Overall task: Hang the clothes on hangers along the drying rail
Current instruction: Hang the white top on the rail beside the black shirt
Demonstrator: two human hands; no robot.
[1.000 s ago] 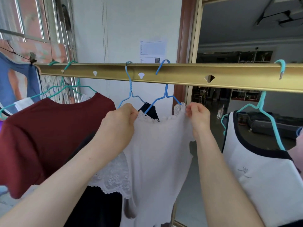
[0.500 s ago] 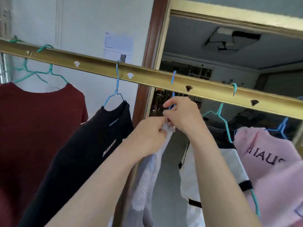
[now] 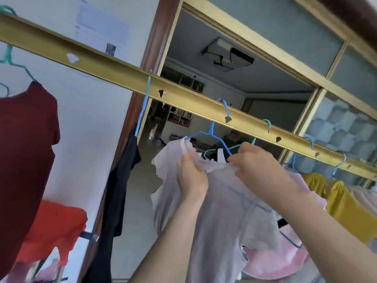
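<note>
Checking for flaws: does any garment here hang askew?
Yes: the white lace-trimmed top sits lopsided on its blue wire hanger, one shoulder on, the other wire arm bare, neckline bunched in the left hand and right hand.

Open air lay between the left hand [image 3: 191, 178] and the black hanging T-shirt [image 3: 118, 190]; a pink fabric garment [image 3: 273, 262] and a yellow fabric garment [image 3: 344, 207] crowded the right hand [image 3: 259, 166].

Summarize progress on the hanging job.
Done: maroon shirt, black shirt, pink shirt and yellow shirt hang along the rail. In hand: white top sits on a blue hanger hooked on the rail; left hand and right hand pinch its neckline. Left: settle it, let go. Red cloth lower left is off the rail.
</note>
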